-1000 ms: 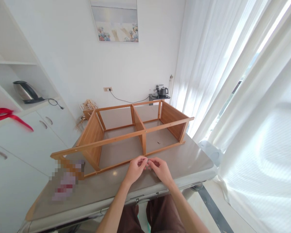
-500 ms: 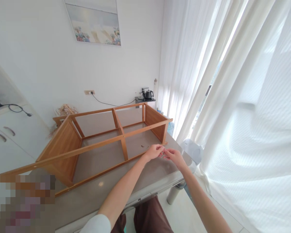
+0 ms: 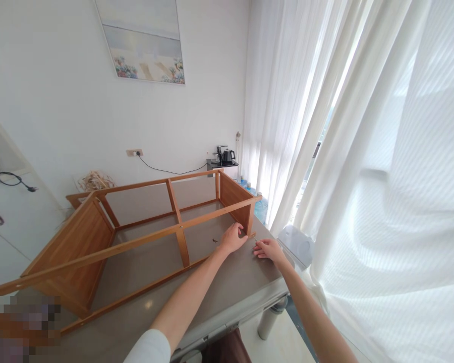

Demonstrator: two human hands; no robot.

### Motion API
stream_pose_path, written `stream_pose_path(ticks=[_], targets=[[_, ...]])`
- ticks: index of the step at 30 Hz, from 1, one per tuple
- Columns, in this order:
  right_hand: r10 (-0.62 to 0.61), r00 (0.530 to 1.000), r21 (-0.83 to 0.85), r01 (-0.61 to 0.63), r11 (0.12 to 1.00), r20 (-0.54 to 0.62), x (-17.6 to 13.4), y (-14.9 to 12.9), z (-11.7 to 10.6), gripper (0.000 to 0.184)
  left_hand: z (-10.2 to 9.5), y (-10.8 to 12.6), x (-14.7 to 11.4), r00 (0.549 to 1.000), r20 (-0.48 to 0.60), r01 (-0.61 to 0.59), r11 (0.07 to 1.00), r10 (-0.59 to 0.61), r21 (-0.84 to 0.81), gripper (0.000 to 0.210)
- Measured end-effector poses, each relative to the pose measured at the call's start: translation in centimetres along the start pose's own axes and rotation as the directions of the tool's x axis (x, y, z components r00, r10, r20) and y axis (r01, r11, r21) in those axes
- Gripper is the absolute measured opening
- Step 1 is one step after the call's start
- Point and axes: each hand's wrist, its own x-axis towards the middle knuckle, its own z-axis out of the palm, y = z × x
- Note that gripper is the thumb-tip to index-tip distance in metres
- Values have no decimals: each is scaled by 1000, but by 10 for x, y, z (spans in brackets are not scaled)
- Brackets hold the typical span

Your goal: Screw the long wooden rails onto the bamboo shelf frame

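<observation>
A wooden shelf frame (image 3: 181, 222) lies on its side on the grey table (image 3: 227, 282). My left hand (image 3: 233, 238) is at its near right corner, fingers curled over the lower rail and thumb towards the rail's end. Just to the right, my right hand (image 3: 268, 250) pinches a small thin piece between thumb and fingers. That piece points at the rail end, but it is too small to name. A few small dark screw-like pieces (image 3: 215, 240) rest on the table inside the frame's right bay.
White curtains (image 3: 348, 151) hang along the right. A clear plastic bin (image 3: 297, 244) stands off the table's right end, with water bottles (image 3: 261, 206) behind. A black kettle (image 3: 229, 156) sits on a stand at the back. Another person's blurred hand area (image 3: 22, 322) is at lower left.
My hands, which were together in front of the corner, have parted. The left has gone onto the frame's lower rail; the right holds the small piece near the rail end. The view has shifted slightly.
</observation>
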Motion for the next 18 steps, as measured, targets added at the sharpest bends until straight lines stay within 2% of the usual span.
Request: stream_pose_path(ticks=[3, 7, 13, 18], targets=[[50, 999, -33, -50, 998, 2, 6, -4, 2, 17, 6, 0, 7, 1000, 13, -17, 998, 16, 57, 45], [123, 992, -84, -121, 989, 14, 13, -7, 3, 20, 14, -4, 15, 999, 32, -9, 996, 6, 86, 43], [214, 976, -112, -207, 972, 49, 24, -8, 4, 32, 20, -10, 16, 1000, 25, -14, 997, 12, 73, 38], [252, 966, -112, -245, 963, 57, 35, -10, 6, 35, 23, -17, 19, 1000, 23, -13, 999, 12, 41, 45]])
